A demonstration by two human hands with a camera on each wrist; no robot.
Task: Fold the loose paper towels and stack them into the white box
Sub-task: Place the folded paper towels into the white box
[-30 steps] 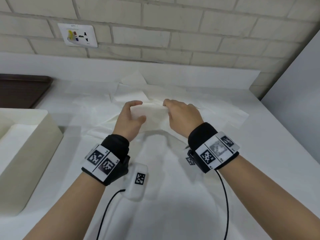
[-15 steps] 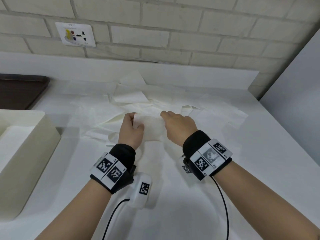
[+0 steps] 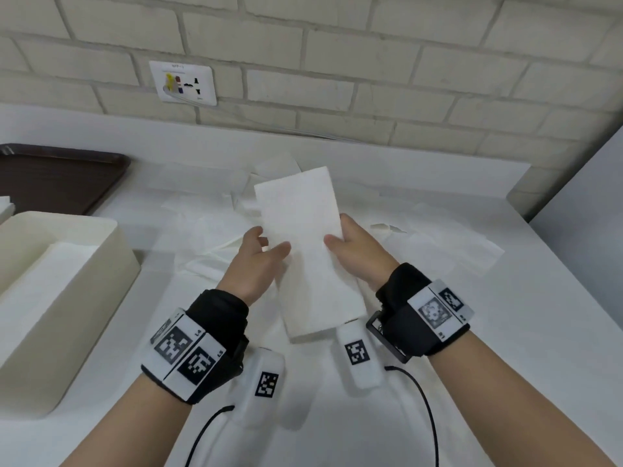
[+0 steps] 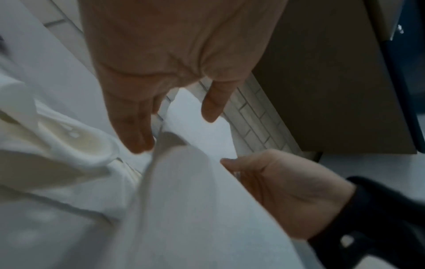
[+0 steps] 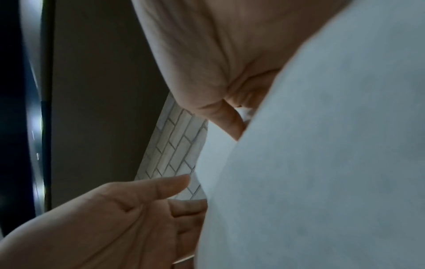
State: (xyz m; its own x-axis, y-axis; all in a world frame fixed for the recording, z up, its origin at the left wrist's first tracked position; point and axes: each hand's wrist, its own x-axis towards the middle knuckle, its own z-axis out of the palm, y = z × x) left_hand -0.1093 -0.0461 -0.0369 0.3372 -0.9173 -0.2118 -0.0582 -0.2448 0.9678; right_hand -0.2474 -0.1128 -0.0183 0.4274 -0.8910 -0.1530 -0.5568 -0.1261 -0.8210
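Observation:
A folded paper towel, a long white strip, is held up off the table and tilted away from me. My left hand holds its left edge, thumb on the front and fingers behind. My right hand pinches the right edge the same way. In the left wrist view the towel runs between my left hand's thumb and fingers, with the right hand below. The right wrist view shows the towel's back. The white box stands at the left with folded towels in it.
Several loose paper towels lie spread over the white table behind my hands. A dark tray sits at the back left. The brick wall with a socket plate is behind, and a grey panel stands at the right.
Both hands have lifted the towel from low over the loose pile. It now stands out as a long strip raised between them.

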